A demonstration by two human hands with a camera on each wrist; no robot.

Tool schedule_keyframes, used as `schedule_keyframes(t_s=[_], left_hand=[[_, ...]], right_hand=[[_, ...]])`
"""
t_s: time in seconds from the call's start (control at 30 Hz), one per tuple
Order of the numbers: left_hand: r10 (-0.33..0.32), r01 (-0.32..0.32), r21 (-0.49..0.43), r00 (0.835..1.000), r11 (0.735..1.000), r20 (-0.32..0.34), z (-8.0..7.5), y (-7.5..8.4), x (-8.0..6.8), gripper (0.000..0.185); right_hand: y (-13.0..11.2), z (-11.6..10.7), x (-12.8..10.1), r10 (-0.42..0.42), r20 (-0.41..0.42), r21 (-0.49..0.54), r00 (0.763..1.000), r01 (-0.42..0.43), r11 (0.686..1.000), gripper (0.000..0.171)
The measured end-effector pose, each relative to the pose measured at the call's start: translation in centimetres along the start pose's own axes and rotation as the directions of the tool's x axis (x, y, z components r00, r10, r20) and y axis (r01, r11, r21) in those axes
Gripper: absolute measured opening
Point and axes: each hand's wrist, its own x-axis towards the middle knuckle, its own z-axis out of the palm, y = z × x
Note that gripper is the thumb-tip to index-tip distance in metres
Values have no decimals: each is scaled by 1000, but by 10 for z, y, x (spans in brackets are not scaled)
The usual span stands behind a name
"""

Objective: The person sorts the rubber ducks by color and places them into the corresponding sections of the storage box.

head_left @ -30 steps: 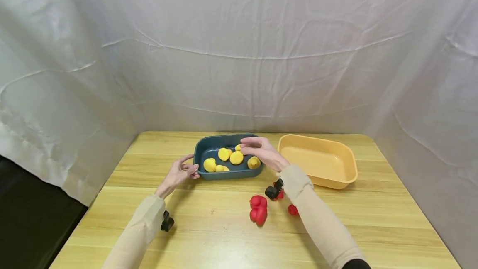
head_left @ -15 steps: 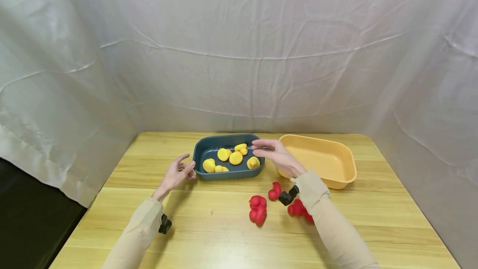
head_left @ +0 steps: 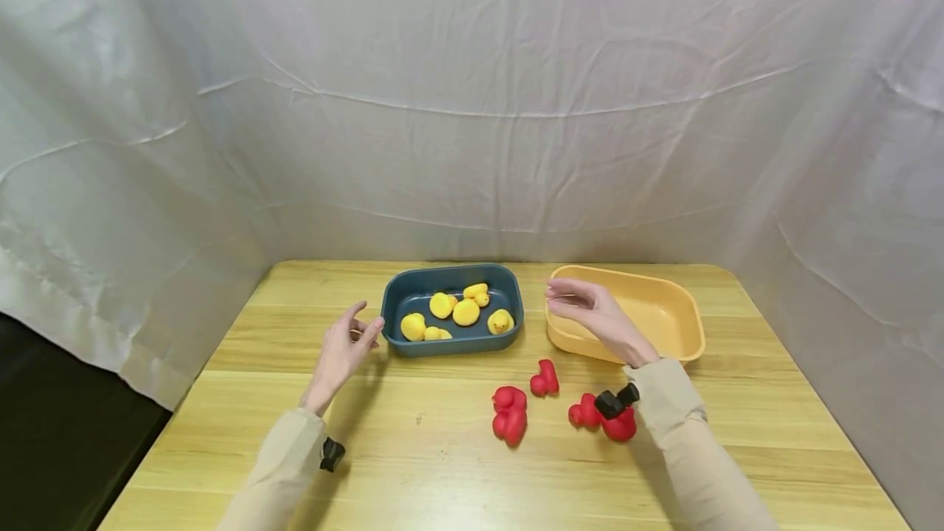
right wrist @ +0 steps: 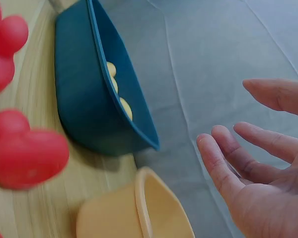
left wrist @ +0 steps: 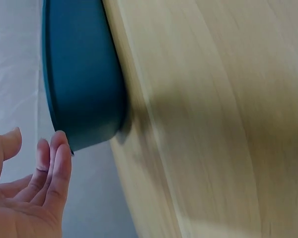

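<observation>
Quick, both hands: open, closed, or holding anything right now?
Left hand: open, empty, beside the blue tray.
Right hand: open, empty, over the orange tray.

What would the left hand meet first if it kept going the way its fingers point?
Most likely the blue tub. The left hand is open, its fingertips aimed at the tub's near left corner with only bare table between. Depth is hard to judge, so it might slide past the corner.

Right hand (head_left: 593, 316) moved from blue tray (head_left: 451, 340) to orange tray (head_left: 674, 348).
</observation>
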Motion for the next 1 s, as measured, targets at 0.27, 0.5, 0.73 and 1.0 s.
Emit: schedule_keyframes(t_s=[0.27,0.5,0.73,1.0], left_hand=[[77,-74,35,993,997,-89,9,14,-13,59],[188,-190,0,972,982,-140,22,24,-24,53],[239,-246,-88,967,965,-83,35,36,-34,51],[213,-214,-176,977,961,-25,52,49,-48,48]], right_hand=[[12,-24,-24,-34,-54,-35,998,32,999,54],[22,-50,-45,-97,-132,-54,986,90,994,44],[34,-71,-66,-155,-259,80,953,181,980,35],[49,-97,-90,-106,-504,184,857,227,956,35]])
